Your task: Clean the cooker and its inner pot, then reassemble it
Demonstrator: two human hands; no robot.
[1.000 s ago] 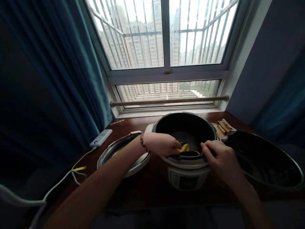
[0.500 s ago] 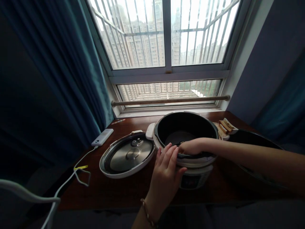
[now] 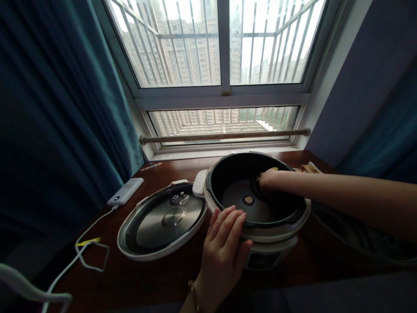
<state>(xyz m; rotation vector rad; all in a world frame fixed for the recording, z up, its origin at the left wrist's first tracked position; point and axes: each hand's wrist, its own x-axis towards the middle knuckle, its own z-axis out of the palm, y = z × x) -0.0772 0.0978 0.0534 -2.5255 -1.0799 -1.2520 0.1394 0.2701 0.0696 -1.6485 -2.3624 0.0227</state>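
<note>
An electric pressure cooker point(image 3: 257, 237) stands uncovered, its dark interior point(image 3: 233, 198) showing a round disc point(image 3: 248, 200) at the middle of the bottom. My left hand point(image 3: 224, 248) rests against the cooker's near left rim, fingers stretched out. Inside, my right hand point(image 3: 269, 179) reaches down by the right wall with fingers curled. A small yellow edge point(image 3: 274, 168) shows just above that hand, but what the fingers hold is mostly hidden. The cooker's lid point(image 3: 169, 221) lies with its metal underside up, left of the cooker.
A wide dark basin point(image 3: 355, 230) stands at the right, partly under my forearm. Something tan point(image 3: 311, 168) sits behind my right wrist. A white power bank point(image 3: 126, 191) with a white cable point(image 3: 63, 271) lies at the left. Behind the wooden table point(image 3: 185, 278) is a window.
My right hand has moved from the near rim to the right side inside the cooker, uncovering the bottom disc. My left hand stays at the rim. The view has shifted slightly.
</note>
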